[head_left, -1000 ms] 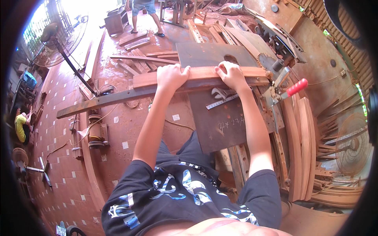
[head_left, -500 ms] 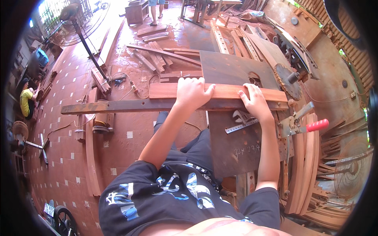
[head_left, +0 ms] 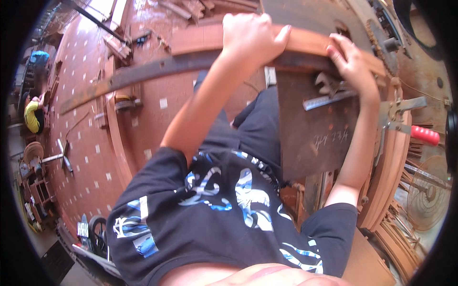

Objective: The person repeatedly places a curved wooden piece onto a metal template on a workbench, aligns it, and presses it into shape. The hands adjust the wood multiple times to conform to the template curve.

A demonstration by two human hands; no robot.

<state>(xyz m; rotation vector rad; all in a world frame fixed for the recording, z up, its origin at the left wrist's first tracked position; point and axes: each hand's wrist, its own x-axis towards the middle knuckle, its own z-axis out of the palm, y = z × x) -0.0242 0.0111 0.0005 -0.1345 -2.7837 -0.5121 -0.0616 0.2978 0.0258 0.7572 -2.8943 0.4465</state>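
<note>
A long reddish wooden board [head_left: 305, 40] lies across a rusty metal table [head_left: 310, 143] with a dark metal bar [head_left: 157, 69] running along its near edge. My left hand [head_left: 253, 33] grips the board from above, fingers curled over its top. My right hand [head_left: 348, 59] is closed on the board's near edge further right. A steel ruler [head_left: 329, 100] and a wrench [head_left: 329, 83] lie on the table just below my right hand.
A clamp with a red handle [head_left: 424, 135] sticks out at the table's right edge beside curved wooden pieces [head_left: 391, 181]. A fan [head_left: 429, 190] stands lower right. Tiled floor [head_left: 86, 143] spreads left, with wood offcuts [head_left: 119, 47] and a person in yellow [head_left: 32, 114] far left.
The view has dropped closer over the table. Both hands stay on the board, which now sits nearer the top of the picture.
</note>
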